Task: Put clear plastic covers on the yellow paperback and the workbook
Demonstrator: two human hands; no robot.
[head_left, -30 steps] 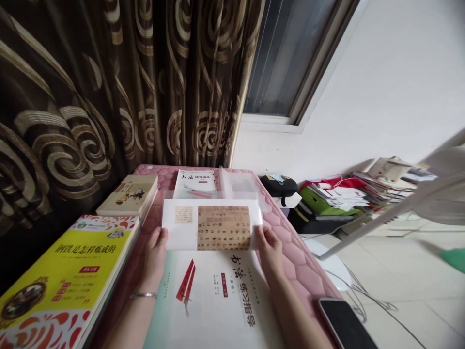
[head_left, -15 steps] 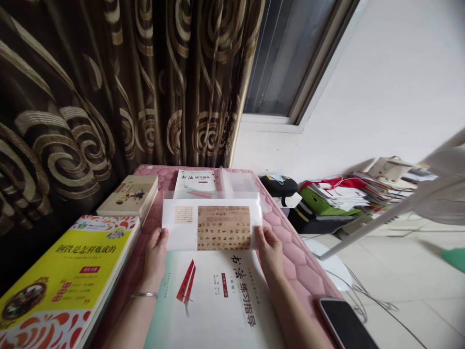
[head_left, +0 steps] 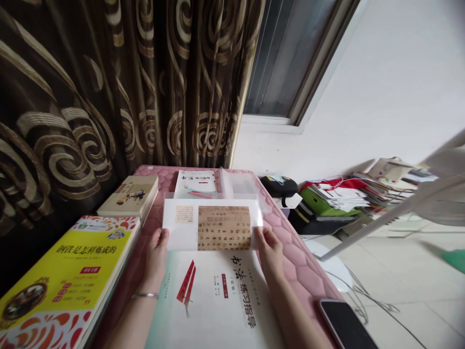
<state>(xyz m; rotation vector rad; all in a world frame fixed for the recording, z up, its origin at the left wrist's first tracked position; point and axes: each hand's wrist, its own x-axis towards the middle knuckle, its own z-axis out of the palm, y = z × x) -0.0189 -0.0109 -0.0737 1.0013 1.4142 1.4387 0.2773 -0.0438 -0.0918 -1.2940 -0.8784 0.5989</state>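
Note:
My left hand (head_left: 157,252) and my right hand (head_left: 270,252) pinch the two side edges of a calligraphy workbook (head_left: 203,300), thumbs on top. Its pale green-and-white cover, with red shapes and dark Chinese characters, faces up nearest me. At its far end a white flap or page (head_left: 181,235) shows a tan calligraphy print (head_left: 224,228). Clear plastic (head_left: 214,196) sticks out a little past that far edge. I cannot tell how the plastic is attached. A silver bangle (head_left: 145,295) circles my left wrist.
A pink quilted surface (head_left: 290,252) lies under everything. Yellow-covered books (head_left: 69,271) and a beige book stack (head_left: 131,196) stand left. Beyond are another booklet (head_left: 196,180) and clear plastic sheets (head_left: 238,183). A phone (head_left: 345,322) lies right, near a white fan (head_left: 363,228).
Almost nothing differs. The flap and the clear plastic at the far end have shifted very slightly, with both hands keeping their grip on the side edges.

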